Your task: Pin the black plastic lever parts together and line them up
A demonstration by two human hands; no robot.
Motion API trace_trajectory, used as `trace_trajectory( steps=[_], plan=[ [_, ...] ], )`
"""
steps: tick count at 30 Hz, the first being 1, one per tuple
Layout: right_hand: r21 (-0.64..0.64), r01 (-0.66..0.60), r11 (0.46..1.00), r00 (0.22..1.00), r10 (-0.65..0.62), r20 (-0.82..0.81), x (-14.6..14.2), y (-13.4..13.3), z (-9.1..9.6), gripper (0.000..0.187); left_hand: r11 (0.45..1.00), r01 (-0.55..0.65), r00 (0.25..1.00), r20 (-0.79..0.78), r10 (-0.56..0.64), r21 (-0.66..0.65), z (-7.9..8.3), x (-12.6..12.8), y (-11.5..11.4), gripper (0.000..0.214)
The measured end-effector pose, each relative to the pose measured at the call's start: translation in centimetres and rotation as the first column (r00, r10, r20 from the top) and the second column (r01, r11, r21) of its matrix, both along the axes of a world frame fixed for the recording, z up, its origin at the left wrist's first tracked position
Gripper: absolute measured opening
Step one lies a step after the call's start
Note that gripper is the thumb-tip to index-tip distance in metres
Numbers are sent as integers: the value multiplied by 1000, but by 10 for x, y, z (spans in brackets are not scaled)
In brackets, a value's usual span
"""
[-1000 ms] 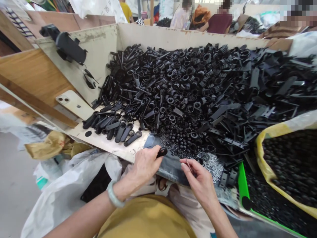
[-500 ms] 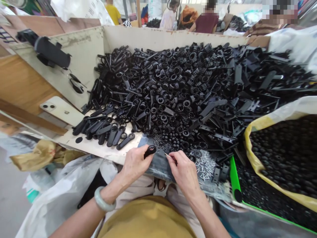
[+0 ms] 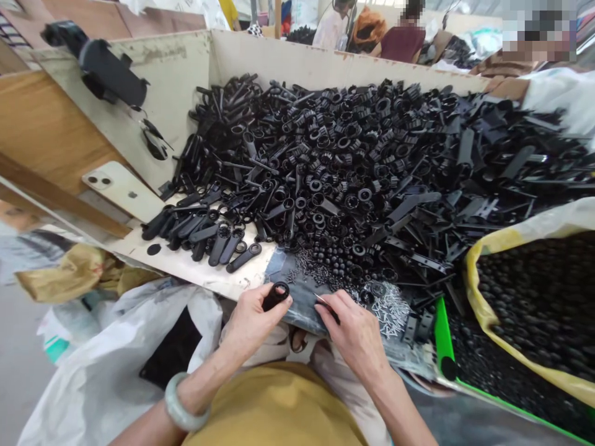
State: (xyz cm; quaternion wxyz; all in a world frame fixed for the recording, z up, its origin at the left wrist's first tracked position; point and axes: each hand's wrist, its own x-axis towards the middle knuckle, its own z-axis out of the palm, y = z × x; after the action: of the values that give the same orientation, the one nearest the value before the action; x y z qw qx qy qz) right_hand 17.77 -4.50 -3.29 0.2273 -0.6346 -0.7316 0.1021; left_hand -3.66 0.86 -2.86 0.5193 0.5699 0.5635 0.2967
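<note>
My left hand (image 3: 255, 314) is closed around a black plastic handle with a ring end (image 3: 276, 295), the ring tilted up toward me. Between the fingers of my right hand (image 3: 357, 323) is a thin metal-tipped tool (image 3: 321, 300), its dark rear part mostly hidden by the palm. The tip points left at the handle, with a gap between them. Just beyond my hands lie small black balls (image 3: 329, 262), and silvery metal pins (image 3: 394, 313) are heaped to the right of my right hand. Finished-looking black handles (image 3: 220, 245) lie in a row to the left.
A large heap of black plastic parts (image 3: 344, 155) fills the walled bin. At right stand a yellow-edged sack of black balls (image 3: 475, 291) and a green strip (image 3: 441, 331). A phone (image 3: 127, 193) leans at left, below a black clamp-like device (image 3: 111, 71). People are at the back.
The black handle in my left hand has turned, so its ring faces up more openly. Both hands sit slightly lower, and the right has shifted a little right. The camera view has shifted slightly.
</note>
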Motion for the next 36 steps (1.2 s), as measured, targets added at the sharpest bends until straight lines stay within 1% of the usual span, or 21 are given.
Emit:
trace_trajectory(
  steps=[3,6,9,11,15,19,20,21,23,24,25,26,28,29,30,31,32,33,34,36],
  plan=[
    [1,28,1000,988,-28,-154,7,-3,1,24,1000,2,1000,-29,-2,-4,-5,-2,0,28],
    [9,90,996,974,-86,-208,10,0,1,20,1000,-8,1000,-18,8,-5,-4,-2,1,27],
    [-5,53,999,981,-53,-186,6,4,0,19,999,-25,998,49,27,-42,3,0,1,25],
    [-20,17,1000,988,-20,-156,2,6,0,21,991,-33,991,121,49,-130,8,3,-1,28],
    [-5,-36,999,996,35,-76,-2,6,-2,23,943,-47,949,281,145,-329,14,9,-4,36],
    [12,-123,992,992,122,40,2,5,-2,27,896,-17,904,377,203,-443,18,13,-4,42],
    [7,-134,991,991,133,30,4,6,-1,28,888,-6,897,390,208,-459,19,13,-4,42],
    [2,-134,991,991,134,-15,4,7,0,28,882,5,890,405,211,-470,21,14,-4,42],
    [-27,-96,995,974,88,-208,4,9,3,23,873,28,874,436,215,-487,22,16,-4,41],
    [-61,-57,996,939,33,-342,2,10,5,20,867,37,866,449,220,-497,23,17,-4,41],
    [-117,-17,993,874,-43,-484,-1,12,7,17,862,41,858,459,229,-506,23,19,-5,41],
    [-188,17,982,777,-132,-616,-5,13,9,18,857,40,850,468,241,-513,23,20,-6,41],
    [-315,43,948,530,-289,-797,-16,14,11,28,851,32,834,484,267,-525,22,24,-7,41],
    [-349,41,936,410,-334,-849,-21,15,12,32,849,31,824,494,277,-527,22,25,-8,41],
    [-367,35,930,307,-360,-881,-27,15,13,35,850,32,815,506,283,-526,22,27,-8,41],
    [-374,31,927,227,-371,-900,-32,16,13,36,852,35,807,518,285,-523,22,29,-9,41],
    [-376,29,926,168,-376,-911,-36,16,13,36,855,37,800,528,286,-518,22,30,-9,41],
    [-380,23,925,125,-380,-917,-40,16,12,36,858,38,794,536,285,-512,23,31,-10,41],
    [-384,18,923,95,-384,-918,-42,17,12,37,861,36,789,543,287,-507,24,31,-10,42],
    [-390,15,921,64,-390,-919,-46,16,11,37,863,20,778,550,304,-505,26,32,-11,42]
  ],
)
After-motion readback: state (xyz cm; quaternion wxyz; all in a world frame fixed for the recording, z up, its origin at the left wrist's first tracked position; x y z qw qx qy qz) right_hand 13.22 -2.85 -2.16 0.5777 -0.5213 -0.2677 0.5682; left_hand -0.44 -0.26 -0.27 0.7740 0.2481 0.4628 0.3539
